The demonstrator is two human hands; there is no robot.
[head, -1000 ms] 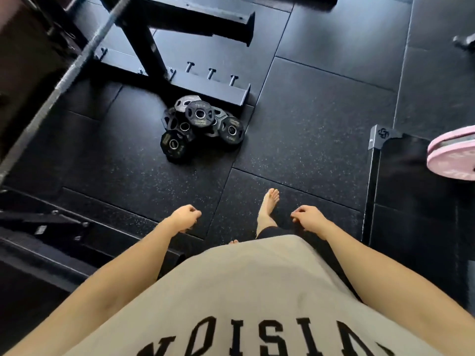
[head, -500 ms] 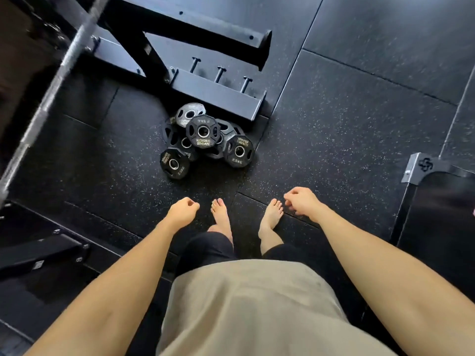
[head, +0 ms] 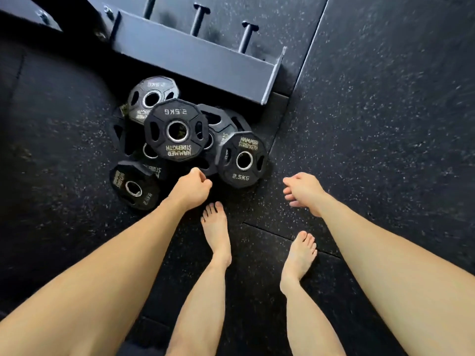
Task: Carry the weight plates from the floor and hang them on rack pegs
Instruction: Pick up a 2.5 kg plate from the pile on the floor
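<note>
Several black 2.5 kg weight plates lie heaped on the floor. The top plate (head: 177, 129) rests flat, a right plate (head: 243, 160) leans beside it, and a left plate (head: 133, 187) sits nearest my arm. Behind the heap stands the rack base (head: 190, 55) with short pegs (head: 246, 34). My left hand (head: 191, 187) hovers just in front of the heap, fingers curled into a loose fist, holding nothing. My right hand (head: 303, 191) is lower right of the right plate, fingers loosely curled, also empty.
The floor is black speckled rubber matting (head: 372, 124) with seams. My bare feet (head: 216, 227) stand just behind my hands. A dark frame member (head: 28, 14) crosses the top left corner.
I have bent down and moved closer to the heap. Both hands have dropped toward the plates, the left one now nearly touching the pile.
</note>
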